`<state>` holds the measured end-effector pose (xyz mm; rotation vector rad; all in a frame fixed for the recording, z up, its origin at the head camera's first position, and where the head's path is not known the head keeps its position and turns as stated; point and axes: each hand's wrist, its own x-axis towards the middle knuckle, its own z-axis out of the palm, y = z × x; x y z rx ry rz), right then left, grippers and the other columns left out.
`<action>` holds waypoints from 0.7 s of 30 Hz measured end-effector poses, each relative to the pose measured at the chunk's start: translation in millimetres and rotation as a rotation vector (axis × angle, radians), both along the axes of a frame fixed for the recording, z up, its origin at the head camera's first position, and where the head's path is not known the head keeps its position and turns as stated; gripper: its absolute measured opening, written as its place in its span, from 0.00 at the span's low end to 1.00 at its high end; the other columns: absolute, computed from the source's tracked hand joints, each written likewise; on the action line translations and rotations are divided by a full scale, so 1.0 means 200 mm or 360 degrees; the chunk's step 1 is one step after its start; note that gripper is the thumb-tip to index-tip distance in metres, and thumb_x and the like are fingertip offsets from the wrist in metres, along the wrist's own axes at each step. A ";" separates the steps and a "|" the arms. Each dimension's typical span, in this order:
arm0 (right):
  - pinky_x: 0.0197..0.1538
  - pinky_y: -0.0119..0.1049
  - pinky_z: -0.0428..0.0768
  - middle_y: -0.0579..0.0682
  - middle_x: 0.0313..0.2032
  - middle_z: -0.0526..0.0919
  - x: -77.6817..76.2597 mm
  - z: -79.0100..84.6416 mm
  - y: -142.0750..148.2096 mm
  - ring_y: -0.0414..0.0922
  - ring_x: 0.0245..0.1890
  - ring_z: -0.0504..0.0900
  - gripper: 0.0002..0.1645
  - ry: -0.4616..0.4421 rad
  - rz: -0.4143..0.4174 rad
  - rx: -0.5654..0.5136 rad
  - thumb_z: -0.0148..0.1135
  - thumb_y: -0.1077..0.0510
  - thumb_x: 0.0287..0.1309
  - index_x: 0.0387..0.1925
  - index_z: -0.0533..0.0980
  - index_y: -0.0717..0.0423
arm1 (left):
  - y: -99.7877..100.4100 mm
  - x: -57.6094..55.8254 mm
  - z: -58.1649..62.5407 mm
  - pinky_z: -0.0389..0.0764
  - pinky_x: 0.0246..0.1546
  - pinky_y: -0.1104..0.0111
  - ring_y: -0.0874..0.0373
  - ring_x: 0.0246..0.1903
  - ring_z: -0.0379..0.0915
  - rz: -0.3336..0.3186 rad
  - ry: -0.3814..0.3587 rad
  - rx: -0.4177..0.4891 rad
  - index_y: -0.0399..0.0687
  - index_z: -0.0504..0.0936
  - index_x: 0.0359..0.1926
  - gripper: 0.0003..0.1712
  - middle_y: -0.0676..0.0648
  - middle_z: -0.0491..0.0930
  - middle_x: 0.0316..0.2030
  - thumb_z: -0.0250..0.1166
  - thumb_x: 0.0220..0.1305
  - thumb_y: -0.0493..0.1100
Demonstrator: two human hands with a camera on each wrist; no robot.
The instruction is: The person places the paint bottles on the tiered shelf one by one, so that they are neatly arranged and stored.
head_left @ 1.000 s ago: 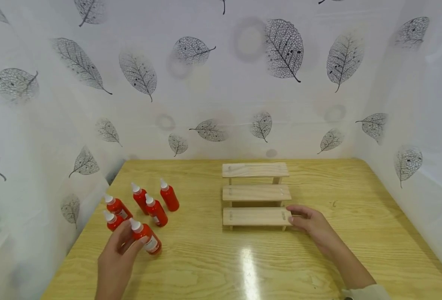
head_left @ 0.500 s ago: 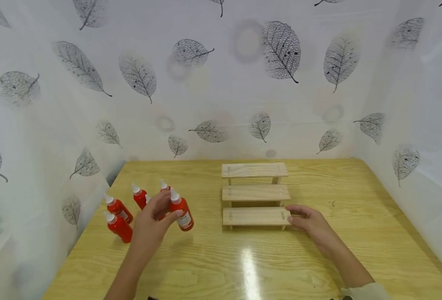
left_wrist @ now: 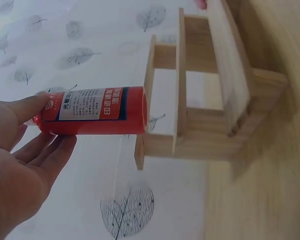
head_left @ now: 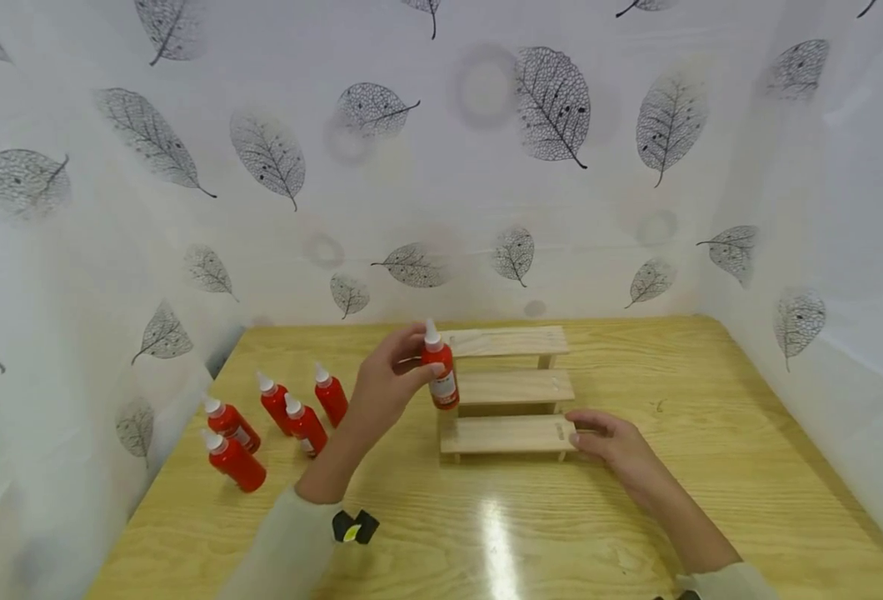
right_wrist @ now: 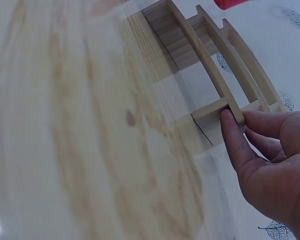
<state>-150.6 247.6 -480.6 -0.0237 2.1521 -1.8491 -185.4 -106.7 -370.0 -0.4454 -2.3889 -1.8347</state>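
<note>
Red bottle [right_wrist: 229, 3] mostly beyond the top edge of the right wrist view

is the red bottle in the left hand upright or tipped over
Roughly upright: in the head view, the held red bottle has its white nozzle pointing up. The left wrist view shows it sideways, but the wooden rack too.

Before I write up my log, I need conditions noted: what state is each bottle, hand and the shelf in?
Held bottle: off the table, nozzle upward
Left hand: gripping that bottle
Other five bottles: standing on the table
Shelf: standing, lowest step in front
Right hand: pinching the lowest step's right end
</note>
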 end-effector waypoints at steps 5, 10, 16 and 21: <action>0.59 0.33 0.81 0.64 0.70 0.64 0.00 0.00 0.00 0.53 0.63 0.73 0.35 0.0002 0.0000 -0.0009 0.63 0.53 0.68 0.70 0.66 0.64 | 0.15 -0.12 0.04 0.82 0.58 0.60 0.52 0.55 0.81 -0.0065 0.0099 0.0027 0.53 0.75 0.63 0.28 0.45 0.82 0.55 0.71 0.64 0.40; 0.59 0.33 0.81 0.63 0.69 0.65 0.00 0.00 0.00 0.54 0.64 0.72 0.35 0.0008 0.0004 -0.0005 0.64 0.52 0.68 0.70 0.66 0.63 | 0.30 -0.23 0.06 0.82 0.58 0.63 0.52 0.56 0.80 -0.0112 0.0137 0.0027 0.52 0.74 0.66 0.29 0.46 0.82 0.56 0.71 0.64 0.40; 0.59 0.34 0.81 0.63 0.69 0.65 0.00 -0.01 0.00 0.54 0.65 0.72 0.35 -0.0004 -0.0006 -0.0007 0.64 0.52 0.67 0.70 0.67 0.62 | 0.45 -0.34 0.08 0.81 0.58 0.62 0.52 0.56 0.80 -0.0165 0.0135 -0.0013 0.57 0.72 0.68 0.31 0.45 0.80 0.59 0.69 0.66 0.40; 0.60 0.34 0.81 0.63 0.69 0.66 0.00 0.00 0.00 0.54 0.64 0.73 0.35 -0.0005 -0.0011 -0.0001 0.64 0.52 0.67 0.70 0.67 0.62 | 0.54 -0.41 0.08 0.81 0.59 0.61 0.52 0.58 0.80 -0.0188 0.0089 -0.0044 0.58 0.72 0.69 0.32 0.44 0.79 0.62 0.69 0.66 0.39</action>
